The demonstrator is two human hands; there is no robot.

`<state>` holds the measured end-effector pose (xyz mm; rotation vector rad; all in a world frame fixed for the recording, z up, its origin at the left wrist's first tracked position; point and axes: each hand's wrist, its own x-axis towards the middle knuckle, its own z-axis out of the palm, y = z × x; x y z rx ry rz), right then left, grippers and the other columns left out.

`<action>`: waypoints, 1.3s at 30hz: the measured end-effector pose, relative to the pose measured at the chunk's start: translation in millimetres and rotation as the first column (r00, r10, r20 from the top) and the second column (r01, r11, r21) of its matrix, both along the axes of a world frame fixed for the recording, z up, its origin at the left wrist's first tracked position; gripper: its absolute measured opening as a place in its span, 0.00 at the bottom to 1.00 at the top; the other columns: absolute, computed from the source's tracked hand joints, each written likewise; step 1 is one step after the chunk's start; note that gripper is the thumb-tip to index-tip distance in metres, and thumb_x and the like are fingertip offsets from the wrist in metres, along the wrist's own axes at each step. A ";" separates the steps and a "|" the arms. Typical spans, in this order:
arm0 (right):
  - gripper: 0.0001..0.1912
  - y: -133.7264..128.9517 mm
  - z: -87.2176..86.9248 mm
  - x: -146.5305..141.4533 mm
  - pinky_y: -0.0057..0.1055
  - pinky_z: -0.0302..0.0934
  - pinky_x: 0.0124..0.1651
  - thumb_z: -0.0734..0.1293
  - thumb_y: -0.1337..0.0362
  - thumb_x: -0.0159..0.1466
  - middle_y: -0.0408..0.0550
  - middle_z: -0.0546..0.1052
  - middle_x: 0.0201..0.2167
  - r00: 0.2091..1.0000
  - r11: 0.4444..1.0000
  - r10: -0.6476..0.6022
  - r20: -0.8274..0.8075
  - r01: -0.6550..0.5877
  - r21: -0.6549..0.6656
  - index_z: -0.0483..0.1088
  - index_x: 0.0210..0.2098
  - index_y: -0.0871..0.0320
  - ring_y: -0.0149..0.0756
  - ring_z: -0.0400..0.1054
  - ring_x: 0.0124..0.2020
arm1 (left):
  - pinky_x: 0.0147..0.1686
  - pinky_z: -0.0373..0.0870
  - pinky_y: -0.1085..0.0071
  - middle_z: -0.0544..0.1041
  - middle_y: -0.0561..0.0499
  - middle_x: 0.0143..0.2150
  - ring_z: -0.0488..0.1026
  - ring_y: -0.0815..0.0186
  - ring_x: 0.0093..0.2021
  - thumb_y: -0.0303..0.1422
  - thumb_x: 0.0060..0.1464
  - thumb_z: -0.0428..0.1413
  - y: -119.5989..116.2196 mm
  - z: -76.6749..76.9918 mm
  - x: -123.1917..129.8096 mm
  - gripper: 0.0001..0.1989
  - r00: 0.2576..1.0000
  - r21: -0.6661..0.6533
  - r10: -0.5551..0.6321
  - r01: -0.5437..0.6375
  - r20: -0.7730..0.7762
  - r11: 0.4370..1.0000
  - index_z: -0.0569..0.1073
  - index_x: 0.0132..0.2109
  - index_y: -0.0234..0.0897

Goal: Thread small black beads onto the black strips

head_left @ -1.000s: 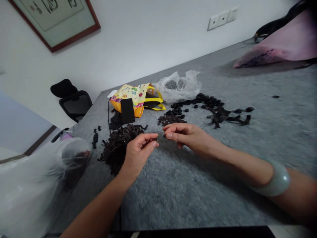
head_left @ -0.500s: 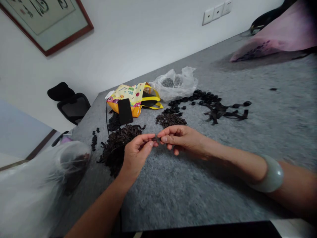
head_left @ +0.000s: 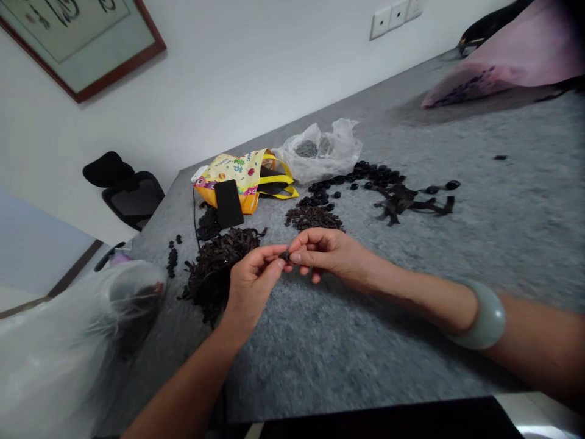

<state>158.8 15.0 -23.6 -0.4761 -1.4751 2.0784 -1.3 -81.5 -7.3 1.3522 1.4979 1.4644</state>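
A small dark piece [head_left: 285,255] is pinched between the fingertips of my left hand [head_left: 254,281] and my right hand [head_left: 324,251], which meet above the grey table [head_left: 292,353]. Its exact shape is too small to tell. Just left of my left hand lies a large heap of dark strips [head_left: 214,262]. Beyond my right hand is a smaller pile of short brown-black bits [head_left: 314,217]. Round black pieces [head_left: 379,173] spread behind that pile, and longer black strips [head_left: 397,203] lie to their right.
A yellow bag [head_left: 237,172] has a black phone [head_left: 229,204] leaning on it. Beside it sits a clear plastic bag [head_left: 329,149] with dark contents. A large plastic bag [head_left: 82,329] stands at the left, pink wrapping [head_left: 516,58] at the back right.
My right hand has shifted slightly left, closer to my left fingertips, and its bangled forearm has moved left and up. The view has shifted a little.
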 end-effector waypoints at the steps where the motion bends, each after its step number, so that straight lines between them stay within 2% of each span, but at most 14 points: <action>1: 0.15 -0.3 0.1 -0.5 0.18 0.65 0.23 0.77 0.57 0.57 0.44 0.79 0.29 1.000 1.000 -0.003 0.002 0.003 -0.001 0.74 0.36 0.60 0.24 0.70 0.26 | 0.37 0.78 0.71 0.83 0.51 0.35 0.81 0.66 0.34 0.29 0.53 0.62 -0.1 1.0 0.7 0.09 1.000 -0.008 -0.008 0.008 -0.007 1.000 0.80 0.43 0.37; 10: 0.13 -1.0 2.0 -1.0 0.19 0.65 0.23 0.77 0.60 0.56 0.43 0.78 0.27 0.998 0.999 -0.050 0.033 0.050 0.001 0.73 0.34 0.59 0.26 0.71 0.25 | 0.37 0.80 0.69 0.84 0.51 0.32 0.83 0.64 0.33 0.30 0.51 0.63 1.3 -0.1 -0.1 0.09 1.000 -0.037 0.028 -0.028 -0.011 0.999 0.78 0.42 0.37; 17: 0.13 0.0 2.4 -0.7 0.22 0.63 0.24 0.75 0.59 0.56 0.43 0.78 0.26 0.995 0.996 -0.059 0.074 0.054 0.068 0.71 0.35 0.58 0.27 0.69 0.24 | 0.37 0.80 0.70 0.84 0.51 0.33 0.83 0.64 0.33 0.30 0.52 0.63 0.0 -2.8 1.8 0.09 0.998 -0.037 0.034 -0.036 -0.046 0.999 0.78 0.42 0.37; 21: 0.09 -2.7 2.3 -0.1 0.24 0.61 0.25 0.72 0.60 0.58 0.42 0.77 0.25 0.991 0.969 -0.123 0.045 0.110 0.223 0.70 0.34 0.58 0.27 0.67 0.23 | 0.39 0.80 0.70 0.84 0.51 0.35 0.83 0.64 0.35 0.29 0.53 0.62 -2.4 -5.4 3.0 0.09 0.988 -0.007 0.051 -0.053 -0.148 0.999 0.79 0.43 0.39; 24: 0.03 -6.4 3.6 0.6 0.26 0.60 0.30 0.70 0.65 0.59 0.42 0.76 0.25 0.973 0.886 -0.229 0.012 0.203 0.417 0.72 0.31 0.58 0.28 0.68 0.27 | 0.42 0.79 0.68 0.85 0.52 0.36 0.83 0.64 0.36 0.28 0.53 0.62 -4.6 -5.5 4.5 0.09 0.958 0.039 0.091 -0.084 -0.273 0.996 0.79 0.43 0.41; 26: 0.02 -8.3 4.5 1.2 0.26 0.60 0.31 0.69 0.66 0.59 0.42 0.76 0.26 0.966 0.847 -0.259 0.003 0.225 0.481 0.72 0.30 0.58 0.29 0.68 0.28 | 0.42 0.80 0.68 0.85 0.53 0.36 0.83 0.64 0.36 0.27 0.52 0.62 -5.2 -4.4 5.6 0.09 0.949 0.053 0.099 -0.087 -0.299 0.995 0.80 0.42 0.41; 31: 0.09 -6.1 4.1 4.4 0.28 0.62 0.33 0.71 0.59 0.62 0.44 0.78 0.28 0.991 0.913 -0.135 -0.016 0.131 0.386 0.71 0.34 0.57 0.32 0.73 0.31 | 0.37 0.80 0.69 0.84 0.52 0.34 0.83 0.64 0.33 0.28 0.53 0.61 -3.1 -3.3 6.1 0.07 0.990 0.016 0.034 -0.032 -0.136 0.999 0.78 0.41 0.40; 36: 0.10 2.3 -0.8 7.7 0.25 0.59 0.31 0.74 0.59 0.62 0.41 0.76 0.26 0.988 0.850 -0.150 0.027 0.115 0.513 0.73 0.32 0.58 0.27 0.67 0.28 | 0.35 0.79 0.71 0.83 0.52 0.33 0.83 0.64 0.32 0.30 0.53 0.62 -1.2 -4.6 5.1 0.05 1.000 -0.027 -0.016 0.015 -0.023 1.000 0.77 0.38 0.38; 39: 0.13 5.6 -5.4 6.2 0.22 0.56 0.25 0.75 0.56 0.60 0.40 0.73 0.24 0.996 0.908 -0.083 0.045 0.057 0.414 0.72 0.31 0.59 0.25 0.63 0.24 | 0.34 0.78 0.71 0.83 0.52 0.34 0.83 0.64 0.31 0.30 0.54 0.62 -2.1 -2.6 6.1 0.05 0.999 -0.032 -0.051 0.051 -0.001 0.998 0.78 0.40 0.38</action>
